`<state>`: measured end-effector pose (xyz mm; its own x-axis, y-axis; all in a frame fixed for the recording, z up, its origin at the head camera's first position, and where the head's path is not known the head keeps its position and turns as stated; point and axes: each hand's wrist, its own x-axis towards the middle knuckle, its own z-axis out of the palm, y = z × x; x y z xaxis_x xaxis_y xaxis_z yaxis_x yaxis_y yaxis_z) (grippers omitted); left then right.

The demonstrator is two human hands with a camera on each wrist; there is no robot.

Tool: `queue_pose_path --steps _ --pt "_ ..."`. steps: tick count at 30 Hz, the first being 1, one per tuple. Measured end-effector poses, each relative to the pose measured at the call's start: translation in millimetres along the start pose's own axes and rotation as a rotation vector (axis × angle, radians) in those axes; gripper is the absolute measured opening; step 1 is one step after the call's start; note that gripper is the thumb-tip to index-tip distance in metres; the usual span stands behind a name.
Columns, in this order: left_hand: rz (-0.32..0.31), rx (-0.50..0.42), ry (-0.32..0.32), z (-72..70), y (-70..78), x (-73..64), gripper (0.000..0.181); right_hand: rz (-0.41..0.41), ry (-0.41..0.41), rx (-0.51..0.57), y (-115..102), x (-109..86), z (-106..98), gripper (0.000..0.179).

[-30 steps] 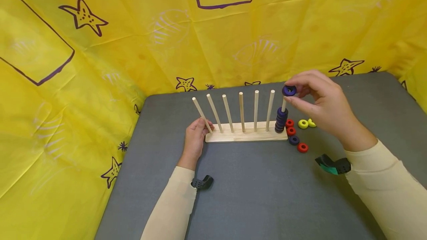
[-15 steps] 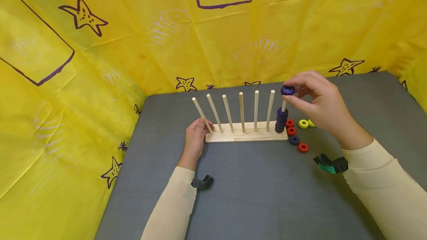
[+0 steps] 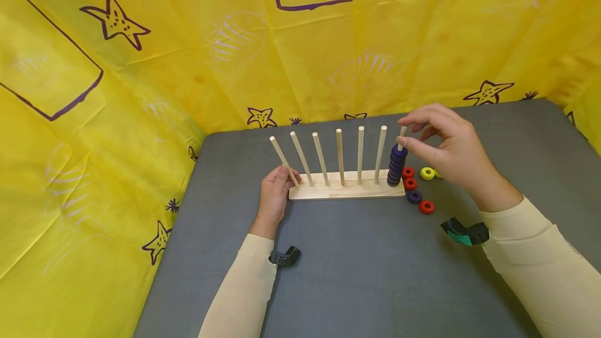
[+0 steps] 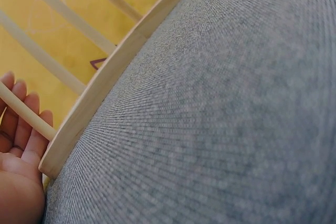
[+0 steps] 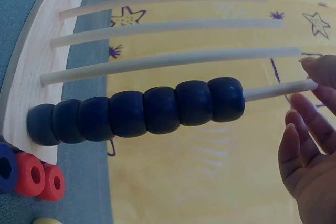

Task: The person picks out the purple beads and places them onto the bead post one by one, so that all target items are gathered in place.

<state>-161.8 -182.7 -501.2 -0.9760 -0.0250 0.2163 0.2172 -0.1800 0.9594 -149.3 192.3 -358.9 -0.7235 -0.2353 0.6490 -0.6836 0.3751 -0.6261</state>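
Note:
A pale wooden rack point(image 3: 345, 190) stands on the grey table, with a row of upright pegs. Its rightmost peg point(image 5: 275, 89) carries a stack of dark blue rings point(image 5: 128, 114), and bare wood shows above the top ring. At that peg's tip my right hand point(image 3: 453, 142) has thumb and fingers spread on either side, with no ring between them. My left hand point(image 3: 274, 194) holds the leftmost peg point(image 4: 29, 113) low down near the base; in the left wrist view the fingers pass behind it.
Beside the rack's right end lie red rings point(image 3: 427, 207), a loose blue ring point(image 3: 415, 196) and yellow rings point(image 3: 427, 173), one partly hidden by the right hand. A yellow patterned cloth point(image 3: 305, 67) rises behind the table point(image 3: 338, 265).
The blue ring that the right hand pinched at the peg's tip has been let go and dropped onto the stack. The right hand stays at the tip; the left hand has not moved.

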Motion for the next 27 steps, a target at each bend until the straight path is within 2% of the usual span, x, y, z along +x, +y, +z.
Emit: queue_pose_path --steps 8,14,20,23,27 --pt "-0.001 0.015 -0.006 -0.5 -0.3 0.2 0.073 0.011 0.004 0.028 3 -4.4 -1 0.044" --pt "-0.009 0.006 0.004 -0.3 0.0 0.5 0.061 0.049 0.015 0.033 3 -9.2 -2 0.047" --pt "-0.016 0.002 0.018 -0.1 1.5 0.6 0.050 0.103 0.007 0.069 3 -15.6 -6 0.040" --pt "-0.017 0.001 0.019 0.0 1.8 0.4 0.048 0.149 0.000 0.135 4 -21.0 -8 0.032" --pt "-0.014 -0.013 0.015 0.9 1.9 0.2 0.049 0.170 0.000 0.290 10 -28.6 -10 0.023"
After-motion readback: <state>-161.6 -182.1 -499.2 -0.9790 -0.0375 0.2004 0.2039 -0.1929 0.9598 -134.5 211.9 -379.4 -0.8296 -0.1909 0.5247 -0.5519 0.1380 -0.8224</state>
